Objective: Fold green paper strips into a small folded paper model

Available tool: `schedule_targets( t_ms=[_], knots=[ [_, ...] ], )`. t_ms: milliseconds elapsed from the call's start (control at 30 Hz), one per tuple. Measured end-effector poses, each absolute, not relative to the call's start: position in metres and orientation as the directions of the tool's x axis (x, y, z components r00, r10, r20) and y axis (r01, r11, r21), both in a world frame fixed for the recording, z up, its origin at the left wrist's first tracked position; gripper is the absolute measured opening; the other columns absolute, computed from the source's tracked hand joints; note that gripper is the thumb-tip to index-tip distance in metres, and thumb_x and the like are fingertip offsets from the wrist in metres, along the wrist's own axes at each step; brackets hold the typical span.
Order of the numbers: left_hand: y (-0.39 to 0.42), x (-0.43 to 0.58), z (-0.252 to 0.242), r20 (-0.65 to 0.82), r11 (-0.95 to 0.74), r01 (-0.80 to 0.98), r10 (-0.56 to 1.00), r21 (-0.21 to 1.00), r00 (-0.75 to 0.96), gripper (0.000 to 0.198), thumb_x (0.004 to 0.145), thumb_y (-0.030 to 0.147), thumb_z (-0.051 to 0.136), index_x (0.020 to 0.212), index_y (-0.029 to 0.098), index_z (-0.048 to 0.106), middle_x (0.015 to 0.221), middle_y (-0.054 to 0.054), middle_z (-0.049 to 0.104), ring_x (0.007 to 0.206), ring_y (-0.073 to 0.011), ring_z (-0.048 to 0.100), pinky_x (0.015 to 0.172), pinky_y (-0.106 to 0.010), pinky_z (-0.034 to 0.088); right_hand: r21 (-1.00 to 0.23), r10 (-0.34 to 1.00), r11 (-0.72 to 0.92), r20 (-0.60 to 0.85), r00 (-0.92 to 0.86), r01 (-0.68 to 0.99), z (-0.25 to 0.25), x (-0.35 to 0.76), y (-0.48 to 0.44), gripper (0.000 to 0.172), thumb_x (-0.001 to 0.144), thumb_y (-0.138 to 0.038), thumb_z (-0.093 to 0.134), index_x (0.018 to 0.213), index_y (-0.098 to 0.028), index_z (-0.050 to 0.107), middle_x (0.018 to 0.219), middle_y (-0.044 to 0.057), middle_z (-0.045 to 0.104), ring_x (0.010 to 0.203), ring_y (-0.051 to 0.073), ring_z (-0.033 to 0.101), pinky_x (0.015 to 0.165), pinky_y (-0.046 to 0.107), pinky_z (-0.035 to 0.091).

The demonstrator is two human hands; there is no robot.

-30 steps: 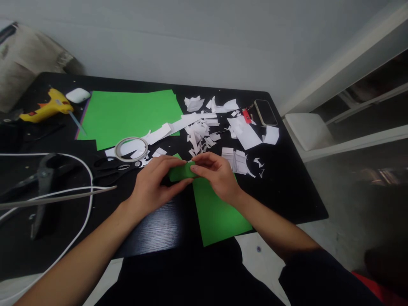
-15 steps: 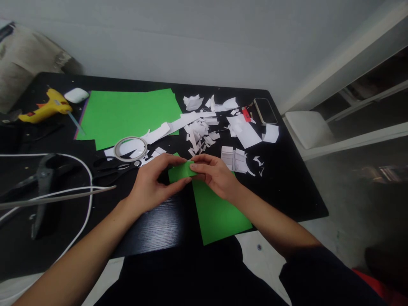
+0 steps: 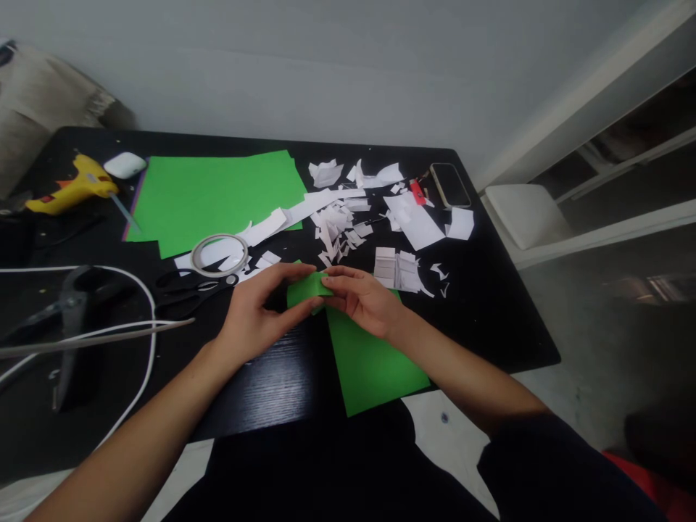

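Note:
A small folded piece of green paper (image 3: 302, 290) is held up between both hands near the middle of the table. My left hand (image 3: 258, 308) grips its left part, thumb along the lower edge and fingers along the upper one. From the right, my right hand (image 3: 363, 299) pinches the other end with thumb and fingers, partly covering it. Beneath my right hand and forearm lies a larger green sheet (image 3: 375, 362), flat on the table. Black scissors (image 3: 204, 286) rest just left of my left hand.
White paper scraps (image 3: 337, 225) and folded white strips (image 3: 396, 270) lie beyond my hands. Further out are large green sheets (image 3: 217, 196), a tape roll (image 3: 219, 254), a yellow glue gun (image 3: 81, 185), a white case (image 3: 125, 165) and a phone (image 3: 450, 185). White cables (image 3: 151, 348) and a dark clamp-like tool (image 3: 70, 326) occupy the left.
The fingers have shifted slightly on the green paper, and its fold now looks sharper between them. The view has moved a little; the other things stay in place.

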State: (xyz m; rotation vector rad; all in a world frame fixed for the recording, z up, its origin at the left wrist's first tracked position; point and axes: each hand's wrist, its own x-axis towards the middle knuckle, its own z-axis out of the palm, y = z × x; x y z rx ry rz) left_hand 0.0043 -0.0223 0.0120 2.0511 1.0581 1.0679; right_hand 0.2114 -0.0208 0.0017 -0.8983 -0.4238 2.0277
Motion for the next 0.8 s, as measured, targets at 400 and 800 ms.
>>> schedule_targets(
  t_ms=[400, 800],
  knots=[
    [-0.0226, 0.0046, 0.0135, 0.428, -0.559, 0.324, 0.813, 0.763, 0.396, 0.018, 0.090, 0.025, 0.077, 0.107, 0.021, 0.071, 0.118, -0.010, 0.077, 0.108, -0.0236, 0.075, 0.096, -0.041, 0.060, -0.551, 0.801, -0.598, -0.444, -0.403, -0.581, -0.0031, 0.2121, -0.0195, 0.026, 0.071, -0.015, 0.092, 0.090, -0.018, 0.075, 0.085, -0.003, 0.077, 0.084, 0.011, 0.075, 0.086, 0.023, 0.065],
    [-0.0234, 0.0046, 0.0102, 0.398, -0.525, 0.329, 0.835, 0.785, 0.381, 0.015, 0.091, 0.024, 0.076, 0.104, 0.020, 0.070, 0.117, -0.009, 0.078, 0.107, -0.0236, 0.075, 0.095, -0.041, 0.060, -0.594, 0.810, -0.587, -0.423, -0.407, -0.550, -0.0063, 0.2139, -0.0191, 0.027, 0.072, -0.020, 0.093, 0.090, -0.020, 0.074, 0.088, -0.003, 0.076, 0.088, 0.012, 0.075, 0.090, 0.024, 0.065]
  ],
)
